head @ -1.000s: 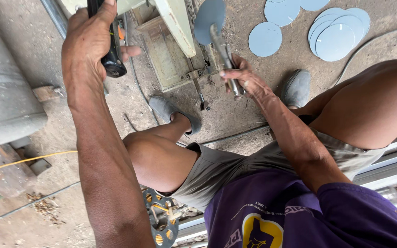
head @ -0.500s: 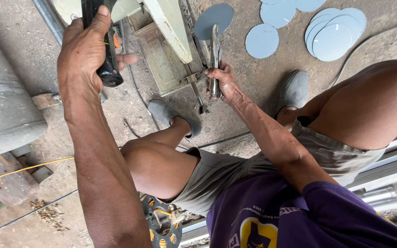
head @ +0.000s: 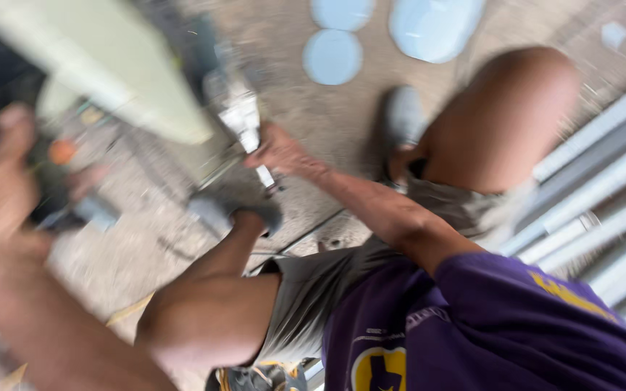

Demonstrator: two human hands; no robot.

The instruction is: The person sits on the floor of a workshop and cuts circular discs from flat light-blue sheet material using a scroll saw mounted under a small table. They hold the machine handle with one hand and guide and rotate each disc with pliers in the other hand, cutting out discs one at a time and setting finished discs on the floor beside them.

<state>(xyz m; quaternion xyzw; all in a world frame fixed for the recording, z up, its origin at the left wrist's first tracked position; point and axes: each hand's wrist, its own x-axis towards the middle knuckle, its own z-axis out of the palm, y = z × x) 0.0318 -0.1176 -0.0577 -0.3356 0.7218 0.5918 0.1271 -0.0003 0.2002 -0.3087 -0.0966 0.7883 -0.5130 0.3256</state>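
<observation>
left hand (head: 1, 181) grips a dark handle (head: 52, 181); right hand (head: 280, 153) closed on a metal piece (head: 244, 119).

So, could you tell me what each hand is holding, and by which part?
Left hand grips a dark handle; right hand touches a metal piece. Blur hides the exact hold.

left hand (head: 1, 181) blurred, blue discs (head: 429, 25) cropped
</observation>
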